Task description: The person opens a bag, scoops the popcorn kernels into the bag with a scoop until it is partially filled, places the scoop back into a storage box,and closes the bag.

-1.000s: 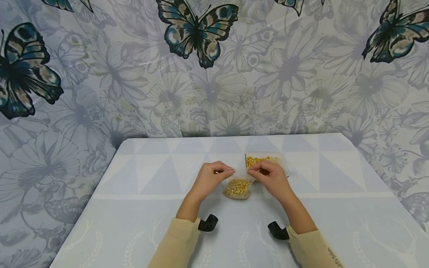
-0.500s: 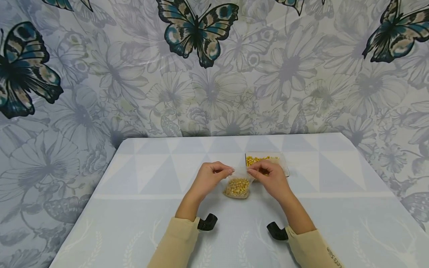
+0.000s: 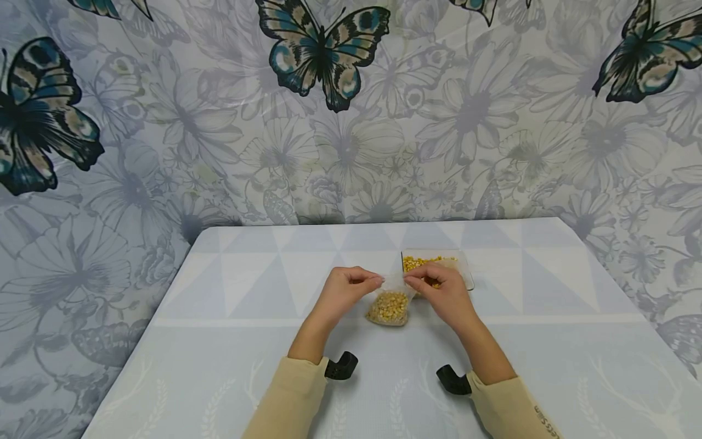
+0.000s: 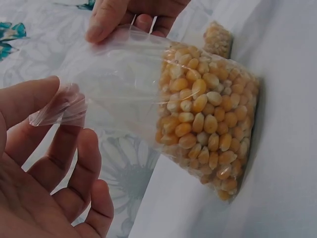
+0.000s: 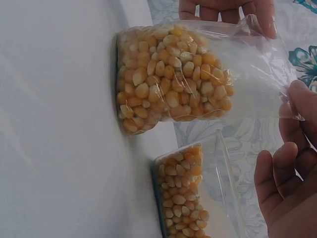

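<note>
The small clear plastic bag of yellow corn kernels (image 3: pixel 388 306) sits on the pale blue patterned tablecloth (image 3: pixel 230 305), at about 7 o'clock from the clear rectangular tray of kernels (image 3: pixel 436 263). It looks limp, slick and bottom-heavy, so the empty top film seems the best hold. The left hand (image 3: pixel 344 294) pinches one top corner; the right hand (image 3: pixel 443 292) pinches the other.

Glossy clear plastic bag (image 4: pixel 148 84) (crinkled), matt tablecloth (image 3: pixel 247 341).
</note>
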Available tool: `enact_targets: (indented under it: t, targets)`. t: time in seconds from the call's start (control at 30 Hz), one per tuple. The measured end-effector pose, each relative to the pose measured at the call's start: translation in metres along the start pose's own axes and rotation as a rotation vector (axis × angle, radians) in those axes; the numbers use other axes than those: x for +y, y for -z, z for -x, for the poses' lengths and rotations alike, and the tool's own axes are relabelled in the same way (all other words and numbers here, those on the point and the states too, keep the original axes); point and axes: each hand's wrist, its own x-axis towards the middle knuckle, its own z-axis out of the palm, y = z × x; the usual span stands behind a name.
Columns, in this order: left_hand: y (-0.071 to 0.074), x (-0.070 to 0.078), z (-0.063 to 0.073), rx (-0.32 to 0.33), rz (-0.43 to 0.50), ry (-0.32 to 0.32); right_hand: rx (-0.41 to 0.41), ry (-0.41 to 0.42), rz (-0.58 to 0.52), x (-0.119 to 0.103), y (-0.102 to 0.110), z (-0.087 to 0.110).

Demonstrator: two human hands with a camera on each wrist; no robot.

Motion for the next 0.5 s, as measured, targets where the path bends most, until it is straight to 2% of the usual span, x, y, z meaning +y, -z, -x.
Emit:
enact_targets:
  t: [0.1,0.3,0.5]
  targets:
    - [-0.0028,0.0006,0.0005,0.02,-0.02,-0.025,0.014,0.001,0.001,-0.0001,-0.0011,0.0009]
    - [-0.0056,0.0008,0.0003,0.063,-0.127,-0.105,0.036,0.04,0.014,0.0016,-0.0027,0.0012]
    - [-0.0059,0.0008,0.0001,0.079,-0.169,-0.136,0.034,0.081,0.021,0.0046,-0.0059,0.0007]
